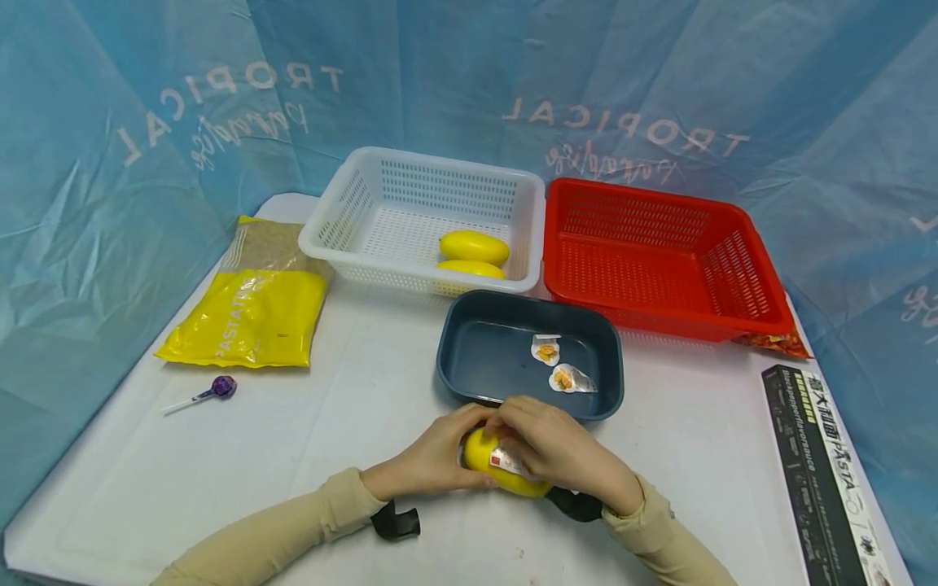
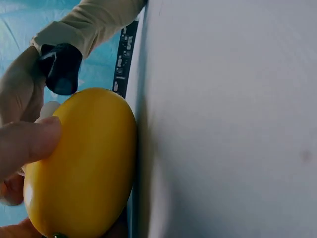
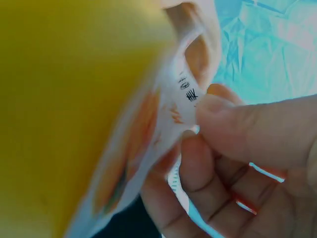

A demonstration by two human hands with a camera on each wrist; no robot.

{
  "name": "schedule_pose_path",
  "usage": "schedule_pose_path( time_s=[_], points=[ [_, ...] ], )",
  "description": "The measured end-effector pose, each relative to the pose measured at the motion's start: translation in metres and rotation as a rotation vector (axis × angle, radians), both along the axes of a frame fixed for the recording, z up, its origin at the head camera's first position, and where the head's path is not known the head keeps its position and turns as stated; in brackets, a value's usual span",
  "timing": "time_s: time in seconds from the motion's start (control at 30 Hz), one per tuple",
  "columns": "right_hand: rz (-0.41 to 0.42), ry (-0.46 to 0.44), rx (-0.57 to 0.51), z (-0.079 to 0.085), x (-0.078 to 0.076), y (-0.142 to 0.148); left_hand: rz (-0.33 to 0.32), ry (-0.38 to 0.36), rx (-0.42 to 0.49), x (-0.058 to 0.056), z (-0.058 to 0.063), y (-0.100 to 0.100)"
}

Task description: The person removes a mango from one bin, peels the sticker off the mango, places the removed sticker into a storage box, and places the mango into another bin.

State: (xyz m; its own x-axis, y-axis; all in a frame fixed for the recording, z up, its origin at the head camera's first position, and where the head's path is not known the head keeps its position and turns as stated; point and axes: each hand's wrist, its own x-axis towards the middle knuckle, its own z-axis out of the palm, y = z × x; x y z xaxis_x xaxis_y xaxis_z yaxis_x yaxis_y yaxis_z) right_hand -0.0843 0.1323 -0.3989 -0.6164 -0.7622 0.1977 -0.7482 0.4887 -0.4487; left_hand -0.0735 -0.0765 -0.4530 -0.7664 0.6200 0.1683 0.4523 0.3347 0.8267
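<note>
A yellow melon (image 1: 522, 486) is held low over the near side of the table, close to a dark blue tray (image 1: 484, 370). My left hand (image 1: 431, 461) grips its left end, with the thumb on the skin in the left wrist view. My right hand (image 1: 558, 449) pinches the edge of a white printed sticker (image 3: 166, 119) between thumb and forefinger. Part of that sticker lifts away from the melon, and the rest still lies against the skin. Two similar stickers (image 1: 545, 350) lie in the tray.
Two more yellow melons (image 1: 475, 247) lie in a white basket (image 1: 421, 279), beside a red basket (image 1: 630, 313). A yellow pasta bag (image 1: 256, 313) and a purple lollipop (image 1: 222, 387) are at left. A black pasta box (image 1: 813, 480) lies at right, near a red packet (image 1: 780, 344).
</note>
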Motion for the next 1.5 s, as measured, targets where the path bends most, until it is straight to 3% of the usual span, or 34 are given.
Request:
schedule_pose_path(
  time_s=[0.1, 0.2, 0.43, 0.7, 0.83, 1.03, 1.27, 1.5],
  points=[
    [0.022, 0.048, -0.004, 0.001, 0.001, 0.0, -0.011, 0.031, -0.001, -0.003, -0.001, 0.0],
    [0.018, 0.041, 0.014, 0.002, 0.002, 0.001, -0.028, 0.055, -0.003, -0.006, -0.001, 0.0],
    [-0.031, 0.017, 0.083, 0.0, 0.004, -0.002, -0.024, 0.033, -0.02, -0.005, -0.003, -0.002],
    [-0.026, 0.114, 0.039, -0.003, 0.003, -0.001, -0.044, 0.032, 0.019, -0.005, -0.005, 0.0],
    [-0.038, 0.125, -0.044, 0.006, 0.002, 0.005, -0.047, 0.051, 0.022, -0.005, -0.005, 0.0],
    [-0.107, 0.109, -0.308, 0.026, -0.005, 0.016, -0.052, 0.031, 0.005, -0.004, -0.003, 0.0],
    [-0.226, 0.087, -0.401, 0.023, -0.02, 0.024, -0.042, 0.043, 0.001, -0.002, -0.003, 0.002],
    [-0.377, -0.076, -0.34, 0.009, -0.039, 0.03, -0.036, 0.034, 0.002, -0.001, -0.003, 0.002]
  ],
)
